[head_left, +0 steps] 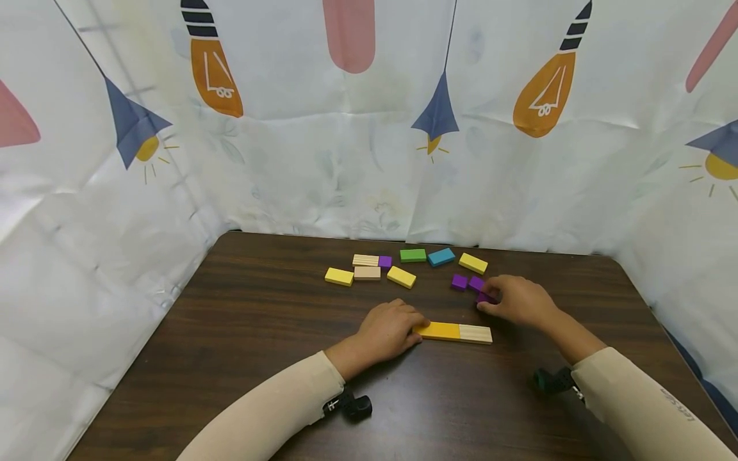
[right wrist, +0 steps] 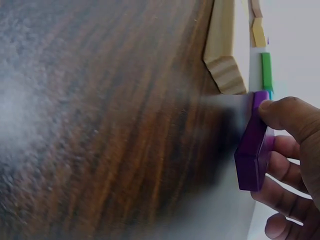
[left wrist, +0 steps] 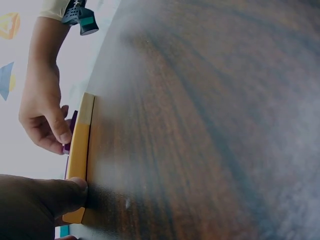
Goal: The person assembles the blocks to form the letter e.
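Note:
My left hand rests on the dark table with its fingertips touching the left end of a yellow block. A natural wood block lies end to end with that yellow block. In the left wrist view the same yellow block runs under my thumb. My right hand pinches a purple block, seen close up as the purple block between thumb and fingers. Two more purple blocks lie just beyond it.
Loose blocks lie along the far part of the table: yellow, wood, another yellow, green, blue and yellow. A printed curtain walls in the table on three sides.

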### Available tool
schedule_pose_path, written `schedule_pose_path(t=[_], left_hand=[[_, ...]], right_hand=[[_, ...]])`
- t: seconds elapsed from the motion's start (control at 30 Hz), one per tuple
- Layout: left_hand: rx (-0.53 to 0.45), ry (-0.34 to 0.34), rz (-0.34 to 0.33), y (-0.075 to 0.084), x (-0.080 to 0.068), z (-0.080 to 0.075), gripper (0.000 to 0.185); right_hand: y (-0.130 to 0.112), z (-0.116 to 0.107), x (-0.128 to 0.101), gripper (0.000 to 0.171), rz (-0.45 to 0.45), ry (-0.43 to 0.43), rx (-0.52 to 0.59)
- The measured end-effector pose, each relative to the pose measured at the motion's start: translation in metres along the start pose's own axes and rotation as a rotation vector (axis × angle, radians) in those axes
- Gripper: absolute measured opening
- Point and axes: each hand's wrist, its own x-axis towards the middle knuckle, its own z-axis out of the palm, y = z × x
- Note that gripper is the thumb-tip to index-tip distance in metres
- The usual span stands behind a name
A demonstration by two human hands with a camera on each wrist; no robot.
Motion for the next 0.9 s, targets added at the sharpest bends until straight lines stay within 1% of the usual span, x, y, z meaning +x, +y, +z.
schedule_pose_path(t=[0.2,0.33,0.53,0.63,0.9], left_hand=[[0.001,0.009,0.005,-0.0005,-0.0002,0.0014,0.026],[-0.001,0.011,0.004,-0.0006,-0.0001,0.0014,0.026],[-0.003,-0.008,-0.010,0.0003,0.0000,0.0000,0.026],[-0.005,-0.011,-0.011,0.0006,0.0000,-0.0005,0.026],[-0.003,0.004,-0.005,-0.0006,0.0005,0.0022,0.026]], right_hand=[[-0.0014,0.0043,-0.0007,0.037,-0.012,-0.022,0.042],[-0.0024,0.0041,-0.0012,0.034,-0.030,-0.028,0.071],[-0.0028,0.0056,-0.0016,0.030,-0.066,-0.030,0.090],[-0.0035,0.0069,-0.0011,0.030,-0.065,-0.029,0.100],[-0.0060,0.0085,0.0001,0.030,-0.070,-0.029,0.107]])
